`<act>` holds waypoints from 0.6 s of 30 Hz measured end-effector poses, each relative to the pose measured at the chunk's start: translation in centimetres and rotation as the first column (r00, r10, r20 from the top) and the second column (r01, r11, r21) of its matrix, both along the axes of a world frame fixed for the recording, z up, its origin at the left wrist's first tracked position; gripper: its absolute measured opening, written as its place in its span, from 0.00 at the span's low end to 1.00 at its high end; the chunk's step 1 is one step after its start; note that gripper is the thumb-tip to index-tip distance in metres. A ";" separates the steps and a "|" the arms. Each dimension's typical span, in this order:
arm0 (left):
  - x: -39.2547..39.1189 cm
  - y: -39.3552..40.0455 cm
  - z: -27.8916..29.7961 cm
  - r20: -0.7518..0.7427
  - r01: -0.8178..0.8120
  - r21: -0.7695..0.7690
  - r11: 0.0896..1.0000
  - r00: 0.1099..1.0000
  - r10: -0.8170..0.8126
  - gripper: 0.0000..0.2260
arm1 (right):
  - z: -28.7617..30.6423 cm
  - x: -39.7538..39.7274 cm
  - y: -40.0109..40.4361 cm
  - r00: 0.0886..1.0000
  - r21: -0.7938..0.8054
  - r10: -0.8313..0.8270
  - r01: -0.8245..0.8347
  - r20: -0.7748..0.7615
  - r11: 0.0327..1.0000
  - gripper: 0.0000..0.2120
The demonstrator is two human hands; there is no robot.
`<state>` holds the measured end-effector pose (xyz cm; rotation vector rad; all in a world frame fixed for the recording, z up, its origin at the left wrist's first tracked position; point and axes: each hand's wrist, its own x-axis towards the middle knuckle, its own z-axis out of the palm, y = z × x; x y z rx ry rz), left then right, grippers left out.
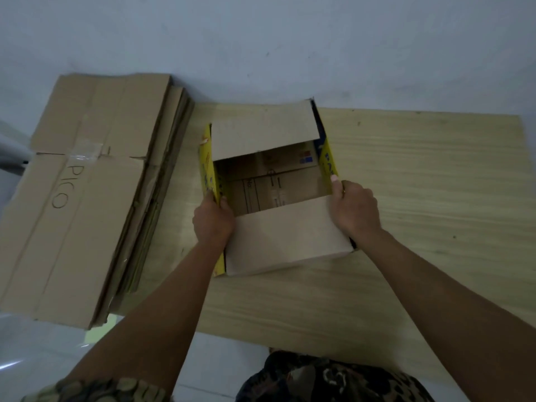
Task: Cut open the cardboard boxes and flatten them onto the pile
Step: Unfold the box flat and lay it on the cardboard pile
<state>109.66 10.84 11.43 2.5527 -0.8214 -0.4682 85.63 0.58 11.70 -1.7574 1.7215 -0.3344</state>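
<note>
I see the cardboard box (278, 227) standing open-end up on the wooden board (420, 184), between my two hands, its long axis running away from me. My left hand (213, 220) pinches the yellow printed side flap (209, 172), thumb inside; my right hand (355, 208) grips the opposite yellow flap (329, 162) likewise. Blue lettering on those flaps is too foreshortened to read. Left of my left hand lies the pile of flattened boxes (87, 198), its top sheet hand-marked what looks like "PICO".
</note>
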 end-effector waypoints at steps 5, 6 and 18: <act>1.0 -0.4 0.8 -0.194 0.015 -0.172 0.985 0.980 -0.049 0.13 | -0.4 -0.6 -0.4 1.000 -0.014 -0.020 0.020 -0.016 1.000 0.29; 1.0 -0.2 0.8 -0.223 0.008 -0.171 0.985 0.974 -0.046 0.13 | -0.3 -0.6 -0.4 1.000 -0.012 -0.024 0.024 -0.011 1.000 0.30; 3.9 0.3 0.7 -0.258 0.030 -0.124 0.992 0.964 -0.061 0.13 | 3.2 4.5 3.6 0.775 -0.121 0.513 -0.587 -0.368 0.800 0.31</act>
